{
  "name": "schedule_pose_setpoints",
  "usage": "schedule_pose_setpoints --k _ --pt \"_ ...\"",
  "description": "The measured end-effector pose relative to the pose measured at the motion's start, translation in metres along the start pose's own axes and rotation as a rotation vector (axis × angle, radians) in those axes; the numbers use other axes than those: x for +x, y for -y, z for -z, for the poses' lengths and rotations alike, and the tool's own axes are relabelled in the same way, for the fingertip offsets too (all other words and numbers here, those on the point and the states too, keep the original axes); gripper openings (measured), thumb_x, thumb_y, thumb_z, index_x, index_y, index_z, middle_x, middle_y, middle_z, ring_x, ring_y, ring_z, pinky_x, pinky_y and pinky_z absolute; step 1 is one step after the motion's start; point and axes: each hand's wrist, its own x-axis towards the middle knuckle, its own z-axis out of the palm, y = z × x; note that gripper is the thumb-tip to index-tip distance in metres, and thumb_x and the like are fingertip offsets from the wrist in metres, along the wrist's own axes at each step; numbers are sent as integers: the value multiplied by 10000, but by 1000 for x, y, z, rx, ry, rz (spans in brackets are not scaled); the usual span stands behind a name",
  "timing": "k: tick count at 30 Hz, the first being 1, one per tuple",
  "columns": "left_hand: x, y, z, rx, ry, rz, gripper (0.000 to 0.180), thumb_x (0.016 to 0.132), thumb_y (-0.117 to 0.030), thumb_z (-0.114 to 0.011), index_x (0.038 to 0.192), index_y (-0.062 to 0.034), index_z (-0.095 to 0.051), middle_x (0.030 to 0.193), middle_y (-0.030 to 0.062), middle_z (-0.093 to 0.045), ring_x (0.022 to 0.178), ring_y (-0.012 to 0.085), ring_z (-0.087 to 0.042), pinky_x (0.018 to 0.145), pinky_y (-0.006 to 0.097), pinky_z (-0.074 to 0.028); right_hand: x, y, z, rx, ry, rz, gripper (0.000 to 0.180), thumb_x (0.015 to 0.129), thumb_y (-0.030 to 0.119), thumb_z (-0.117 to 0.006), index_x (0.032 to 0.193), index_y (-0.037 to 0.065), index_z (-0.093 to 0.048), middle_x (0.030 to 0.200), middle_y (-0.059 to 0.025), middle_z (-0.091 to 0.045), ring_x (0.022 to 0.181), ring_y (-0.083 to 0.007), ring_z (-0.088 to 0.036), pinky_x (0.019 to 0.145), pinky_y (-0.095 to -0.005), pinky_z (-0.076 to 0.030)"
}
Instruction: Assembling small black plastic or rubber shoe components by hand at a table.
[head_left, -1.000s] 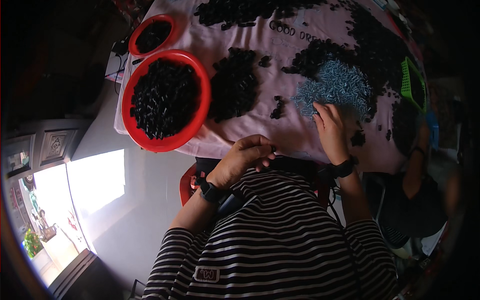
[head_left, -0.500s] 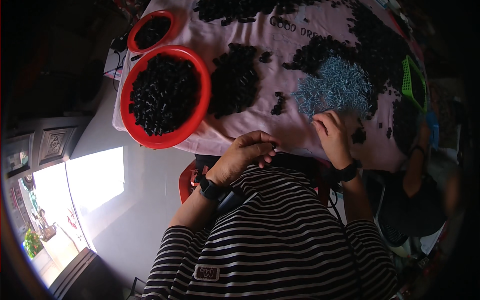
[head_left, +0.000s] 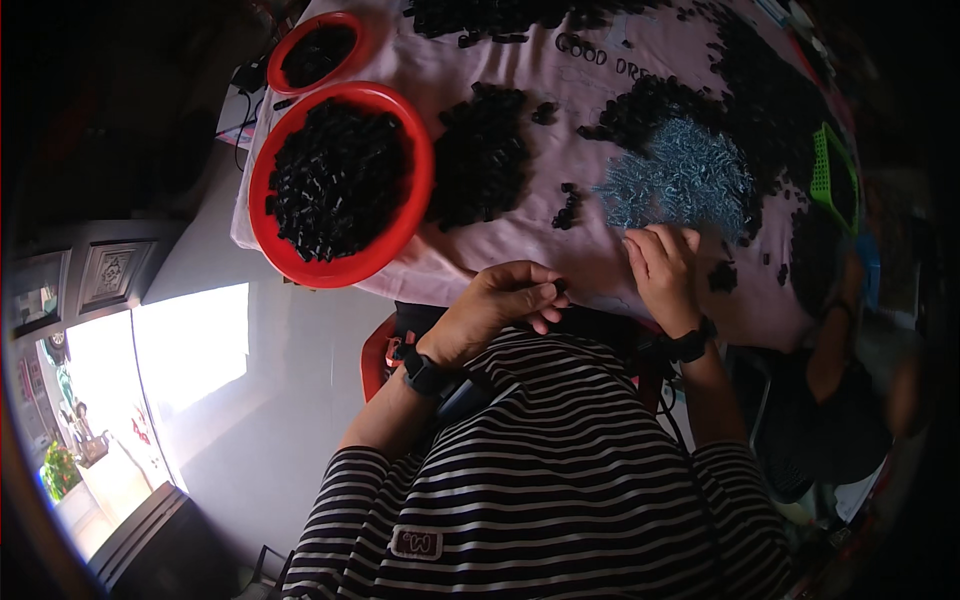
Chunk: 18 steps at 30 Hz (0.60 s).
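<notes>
My left hand (head_left: 510,298) is closed in a pinch over the table's near edge, a small black plastic piece (head_left: 559,286) just showing at the fingertips. Close by on the right, my right hand (head_left: 664,272) rests at the near edge of a heap of small silvery-blue screws (head_left: 685,180). Its fingers are bent together, and whatever they hold is hidden. Between the hands and the heaps, a few black pieces (head_left: 567,207) lie in a short cluster. Left of them is a larger mound of black pieces (head_left: 487,155).
A large red basin (head_left: 424,190) full of black pieces stands at the table's left, a smaller red bowl (head_left: 275,62) behind it. More black pieces (head_left: 770,90) cover the far right of the pink cloth (head_left: 570,130). Beyond are a green basket (head_left: 822,170) and another person's arm (head_left: 828,350).
The view has shifted slightly, so the table things appear a little further right. Both hands keep nearly the same pose; the right fingers have bunched a bit at the screws.
</notes>
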Motion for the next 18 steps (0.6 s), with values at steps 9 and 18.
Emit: schedule_pose_setpoints --k 9,18 --pt "10 2 -6 -6 75 -114 254 1008 -140 -692 1225 -12 -660 1128 45 -708 972 124 -683 804 260 -556 30 56 32 383 24 -121 152 901 53 -740 1043 100 -709 886 0 -660 855 -193 -572 892 -369 -372" --pt "5 -4 -16 36 8 -168 337 1008 -181 -702 1282 8 -653 1023 18 -698 874 74 -631 799 233 -539 39 71 33 400 40 -21 159 897 68 -755 1042 107 -703 867 19 -657 796 -166 -588 917 -382 -359"
